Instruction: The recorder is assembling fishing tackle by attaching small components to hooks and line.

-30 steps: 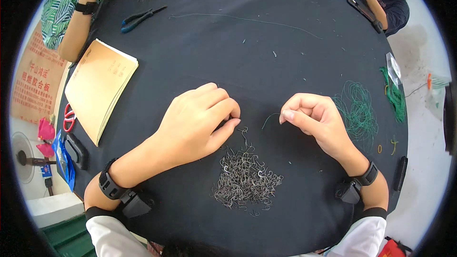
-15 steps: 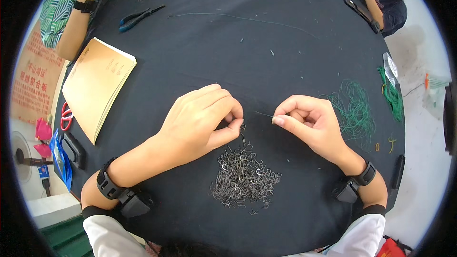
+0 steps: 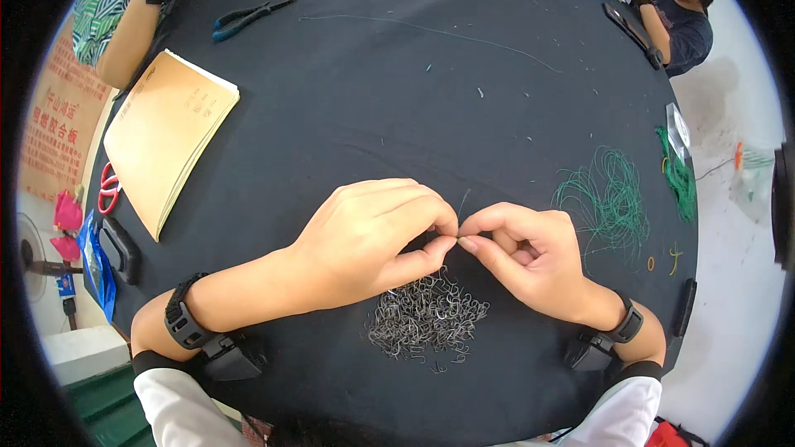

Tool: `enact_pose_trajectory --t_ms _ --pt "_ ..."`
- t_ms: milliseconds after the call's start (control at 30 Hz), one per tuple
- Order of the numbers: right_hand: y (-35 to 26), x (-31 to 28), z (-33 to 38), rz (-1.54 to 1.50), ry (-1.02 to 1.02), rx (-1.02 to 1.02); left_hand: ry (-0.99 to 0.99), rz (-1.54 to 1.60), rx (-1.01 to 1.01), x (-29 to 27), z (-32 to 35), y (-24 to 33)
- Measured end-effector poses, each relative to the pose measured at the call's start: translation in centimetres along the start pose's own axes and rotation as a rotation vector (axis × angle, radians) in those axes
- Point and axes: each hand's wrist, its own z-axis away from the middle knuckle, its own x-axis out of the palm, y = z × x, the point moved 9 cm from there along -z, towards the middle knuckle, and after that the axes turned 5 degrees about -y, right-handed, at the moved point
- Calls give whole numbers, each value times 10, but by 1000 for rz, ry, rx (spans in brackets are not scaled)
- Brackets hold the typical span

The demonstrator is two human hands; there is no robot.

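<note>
Over the middle of the dark tabletop, my left hand (image 3: 377, 232) is closed in a pinch, its fingertips against those of my right hand (image 3: 530, 257). A small fish hook showed at the left fingertips half a second ago; the fingers now hide it. My right thumb and index finger pinch a thin green fishing line (image 3: 464, 200), whose end sticks up between the hands. Right below my hands lies a heap of dark metal fish hooks (image 3: 426, 314), partly covered by the left thumb. A loose tangle of green line (image 3: 609, 203) lies to the right.
A tan booklet (image 3: 174, 132), red-handled scissors (image 3: 108, 189) and a blue packet (image 3: 98, 269) lie left. Farther off are pliers (image 3: 248, 20) and a long strand (image 3: 431, 31). A green thread bundle (image 3: 681, 186) lies at the right edge. Two people sit across the table.
My hands have come together, the left moving right and both lowering slightly in the picture. The line's end, earlier pointing left from the right fingers, now points up.
</note>
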Motion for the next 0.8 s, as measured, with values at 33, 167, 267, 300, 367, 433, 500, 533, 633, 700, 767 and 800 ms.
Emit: enact_pose_trajectory --t_ms 33,167,267,300,367,433,500,533,633,700,767,800 --pt "0 0 0 14 2 -9 -2 1 -5 0 0 0" --pt "-3 0 1 43 7 -45 -4 9 -13 1 0 1" --pt "0 1 2 -2 8 -9 29 21 10 -1 -1 4" --pt "1 0 2 -39 5 12 45 26 20 -2 -1 5" --pt "4 -1 2 -113 -1 54 45 120 -81 -3 -2 1" --pt "5 -2 3 -141 24 53 54 159 -124 -4 -2 -2" --pt "3 -4 3 -132 34 40 71 145 -108 -5 -1 -2" --pt "1 -4 3 -110 30 28 69 135 -91 -5 0 -2" --pt "0 -3 2 -60 30 3 64 116 -68 -5 1 -3" --pt "-1 -4 2 -32 38 -19 64 119 -90 -5 1 -3" --pt "-4 -5 2 -4 49 -54 73 147 -122 -6 1 -4" --pt "-4 -6 2 -2 56 -64 78 161 -138 -6 1 -5"
